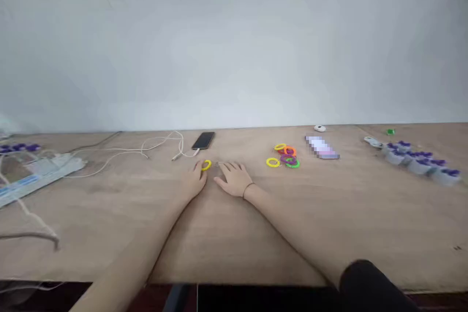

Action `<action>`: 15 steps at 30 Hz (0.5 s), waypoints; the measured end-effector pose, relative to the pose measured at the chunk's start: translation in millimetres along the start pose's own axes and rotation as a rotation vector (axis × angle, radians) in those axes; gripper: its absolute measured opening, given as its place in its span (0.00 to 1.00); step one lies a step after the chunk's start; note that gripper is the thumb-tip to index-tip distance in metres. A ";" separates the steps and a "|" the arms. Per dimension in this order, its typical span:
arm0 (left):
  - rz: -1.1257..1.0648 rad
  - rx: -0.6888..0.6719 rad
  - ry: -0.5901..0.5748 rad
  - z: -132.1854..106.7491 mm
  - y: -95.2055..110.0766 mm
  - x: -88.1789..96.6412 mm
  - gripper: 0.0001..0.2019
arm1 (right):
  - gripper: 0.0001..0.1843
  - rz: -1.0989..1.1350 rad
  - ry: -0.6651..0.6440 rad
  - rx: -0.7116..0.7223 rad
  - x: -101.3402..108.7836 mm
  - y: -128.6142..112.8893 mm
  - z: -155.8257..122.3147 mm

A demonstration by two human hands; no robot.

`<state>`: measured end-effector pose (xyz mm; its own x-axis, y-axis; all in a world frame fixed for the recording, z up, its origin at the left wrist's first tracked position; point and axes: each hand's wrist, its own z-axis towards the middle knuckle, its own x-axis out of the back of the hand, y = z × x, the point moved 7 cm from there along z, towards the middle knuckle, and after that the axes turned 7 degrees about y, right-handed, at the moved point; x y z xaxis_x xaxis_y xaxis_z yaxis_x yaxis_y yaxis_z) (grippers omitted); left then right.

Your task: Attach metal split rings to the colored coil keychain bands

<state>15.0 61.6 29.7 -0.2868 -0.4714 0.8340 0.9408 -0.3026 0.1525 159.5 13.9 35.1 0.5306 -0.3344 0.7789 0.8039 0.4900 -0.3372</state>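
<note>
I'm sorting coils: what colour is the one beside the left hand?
The coil is yellow, clearest in head view.

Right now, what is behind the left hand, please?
Beyond the left hand: a yellow ring by its fingertips, then a dark phone; anything under the hand is hidden.

A white cable runs to a dark phone.

The wood-grained bench carries a dark smartphone on a white cable, more cables to its left and a cluster of coloured coil rings to its right. Farther right lie a second phone, a rounded white object and a row of translucent pots with purple tops. Whether the yellow coil ring at the left fingers touches the wood is unclear.
</note>
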 end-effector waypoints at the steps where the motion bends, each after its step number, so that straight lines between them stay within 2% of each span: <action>1: 0.004 -0.021 0.040 -0.9 3.7 4.8 0.22 | 0.28 0.008 -0.007 0.043 5.1 -2.4 -6.3; 4: -0.022 -0.135 0.118 -5.0 23.0 16.5 0.22 | 0.21 -0.003 -0.002 0.130 24.7 0.2 -27.6; 7: -0.112 -0.336 0.127 -12.3 59.5 23.5 0.18 | 0.12 -0.054 0.039 0.155 51.3 24.1 -49.9; 9: -0.180 -0.426 0.099 -16.8 85.7 24.3 0.15 | 0.11 -0.155 0.098 0.084 69.9 52.3 -59.9; 11: -0.230 -0.450 0.045 -18.5 109.5 20.3 0.13 | 0.11 -0.272 0.163 -0.011 84.8 80.1 -64.7; 13: -0.262 -0.459 -0.026 -18.4 132.0 12.0 0.13 | 0.13 -0.352 0.197 -0.091 92.2 100.6 -65.2; 15: -0.297 -0.472 -0.063 -17.1 152.0 4.0 0.13 | 0.13 -0.387 0.202 -0.137 92.7 110.6 -63.4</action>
<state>153.8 -0.5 47.2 -0.5021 -0.2629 0.8239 0.6340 -0.7598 0.1440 314.6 -13.9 36.5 0.2150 -0.6290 0.7471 0.9742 0.1919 -0.1188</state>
